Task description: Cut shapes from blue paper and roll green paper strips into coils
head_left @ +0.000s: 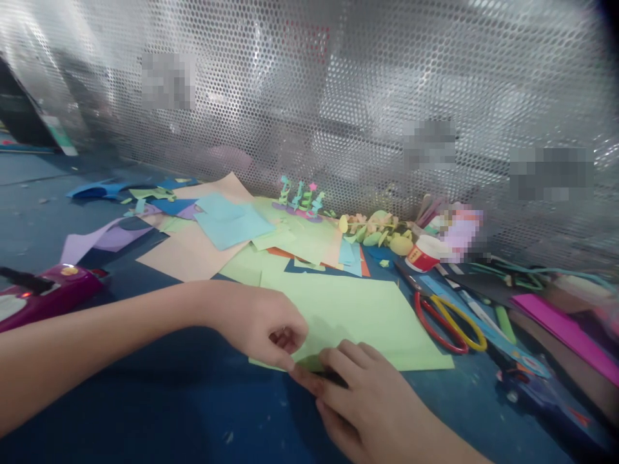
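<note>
A light green sheet of paper (358, 316) lies in front of me, with a narrow strip along its near edge that looks folded. My left hand (261, 325) comes in from the left with its fingers curled and its thumb pointing down at that edge. From the lower right, my right hand (360, 396) bends its fingers over the same edge. Its index fingertip meets the left thumb. Both hands are closed at the paper; exactly how they pinch it is hidden by the fingers. Scissors (442, 322) with red and yellow handles lie just right of the sheet.
Loose coloured paper (232, 219) spreads behind the sheet. Small paper decorations (302, 200) stand near the perforated silvery screen (290, 96). A red and white cup (425, 252) is at the right, beside a blue tool (541, 393). A magenta device (53, 293) lies left.
</note>
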`<state>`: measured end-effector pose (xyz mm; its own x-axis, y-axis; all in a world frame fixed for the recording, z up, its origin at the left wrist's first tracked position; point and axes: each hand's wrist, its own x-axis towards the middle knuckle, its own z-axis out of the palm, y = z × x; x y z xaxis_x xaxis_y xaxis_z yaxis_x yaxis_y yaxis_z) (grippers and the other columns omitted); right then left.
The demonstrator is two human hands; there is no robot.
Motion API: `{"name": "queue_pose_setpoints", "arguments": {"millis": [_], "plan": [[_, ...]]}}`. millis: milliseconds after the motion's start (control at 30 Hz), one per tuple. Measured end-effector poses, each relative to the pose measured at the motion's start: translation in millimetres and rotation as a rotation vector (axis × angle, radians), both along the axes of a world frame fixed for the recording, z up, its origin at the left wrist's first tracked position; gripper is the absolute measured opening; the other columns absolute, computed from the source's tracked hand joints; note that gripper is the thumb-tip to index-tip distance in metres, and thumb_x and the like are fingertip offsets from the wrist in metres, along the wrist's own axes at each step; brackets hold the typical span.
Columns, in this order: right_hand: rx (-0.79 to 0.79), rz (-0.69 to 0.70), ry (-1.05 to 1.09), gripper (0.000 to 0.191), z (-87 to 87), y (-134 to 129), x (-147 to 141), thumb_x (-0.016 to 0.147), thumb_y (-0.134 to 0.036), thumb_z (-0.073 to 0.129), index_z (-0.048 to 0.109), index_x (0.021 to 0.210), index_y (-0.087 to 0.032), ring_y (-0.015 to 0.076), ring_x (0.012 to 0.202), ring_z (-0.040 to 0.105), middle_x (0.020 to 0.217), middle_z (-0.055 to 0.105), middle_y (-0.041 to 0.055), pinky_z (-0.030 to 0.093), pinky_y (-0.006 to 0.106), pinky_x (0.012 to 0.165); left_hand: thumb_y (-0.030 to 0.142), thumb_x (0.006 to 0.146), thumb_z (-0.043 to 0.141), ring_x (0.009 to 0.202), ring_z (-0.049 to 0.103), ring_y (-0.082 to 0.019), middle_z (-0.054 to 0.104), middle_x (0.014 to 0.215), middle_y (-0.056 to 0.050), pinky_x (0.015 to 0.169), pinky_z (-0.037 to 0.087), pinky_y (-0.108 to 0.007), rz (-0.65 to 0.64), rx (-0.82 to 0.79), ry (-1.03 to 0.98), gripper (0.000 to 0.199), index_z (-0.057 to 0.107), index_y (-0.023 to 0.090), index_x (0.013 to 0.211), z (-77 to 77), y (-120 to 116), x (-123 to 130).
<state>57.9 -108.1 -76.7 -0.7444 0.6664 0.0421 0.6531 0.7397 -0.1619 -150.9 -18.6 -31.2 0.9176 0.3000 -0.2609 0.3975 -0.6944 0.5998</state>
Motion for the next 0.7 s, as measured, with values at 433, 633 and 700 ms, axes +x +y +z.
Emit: {"name": "queue_pose_setpoints", "arguments": {"millis": [433, 633, 700], "plan": [[0.023, -0.003, 0.001, 0.043, -0.2, -1, 1, 0.087, -0.024, 0.045, 0.046, 0.129, -0.033, 0.0217, 0.081, 0.049, 0.095, 0.058, 0.0045, 0.039, 0.036, 0.067, 0.025, 0.073, 0.065, 0.072, 0.049, -0.013, 0.052, 0.082, 0.001, 0.061, 0.036, -0.021, -0.024, -0.01, 0.048, 0.018, 0.054, 0.019, 0.085, -2.4, 6, 2], [-0.011, 0.011, -0.032, 0.046, 0.7, 1, 0, 0.088, -0.026, 0.044, 0.039, 0.133, -0.036, 0.0226, 0.087, 0.049, 0.098, 0.058, 0.0042, 0.039, 0.038, 0.072, 0.019, 0.071, 0.064, 0.072, 0.048, -0.013, 0.048, 0.079, 0.002, 0.062, 0.036, -0.02, -0.04, -0.037, 0.047, 0.021, 0.053, 0.018, 0.089, -1.2, 9, 0], [-0.011, 0.016, -0.05, 0.047, 1.2, 1, -1, 0.089, -0.027, 0.043, 0.037, 0.135, -0.036, 0.0227, 0.086, 0.05, 0.097, 0.058, 0.004, 0.038, 0.038, 0.071, 0.019, 0.069, 0.065, 0.073, 0.048, -0.013, 0.047, 0.079, 0.002, 0.062, 0.036, -0.02, -0.038, -0.041, 0.05, 0.024, 0.052, 0.019, 0.089, -1.6, 9, 0]]}}
